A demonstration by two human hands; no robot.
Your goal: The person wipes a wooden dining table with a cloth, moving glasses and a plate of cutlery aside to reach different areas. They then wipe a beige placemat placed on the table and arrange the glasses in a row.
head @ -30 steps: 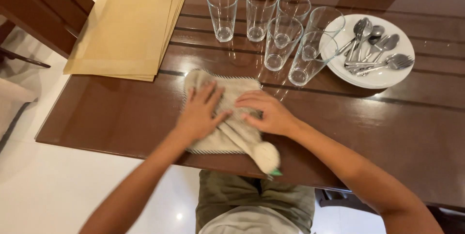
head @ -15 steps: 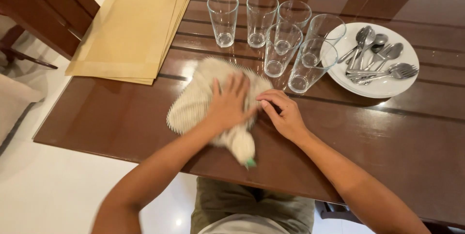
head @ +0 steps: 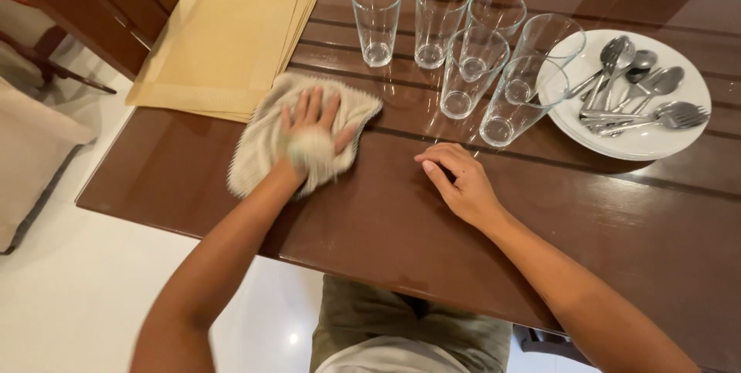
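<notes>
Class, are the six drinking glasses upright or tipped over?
Upright: all six glasses stand on their bases on the table, open rims up.

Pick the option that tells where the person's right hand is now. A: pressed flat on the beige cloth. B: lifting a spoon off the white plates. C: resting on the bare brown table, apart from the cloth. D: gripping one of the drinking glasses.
C: the right hand lies on the bare table, clear of the cloth, which only the left hand presses; the glasses and the spoons on the plates are untouched.
</notes>
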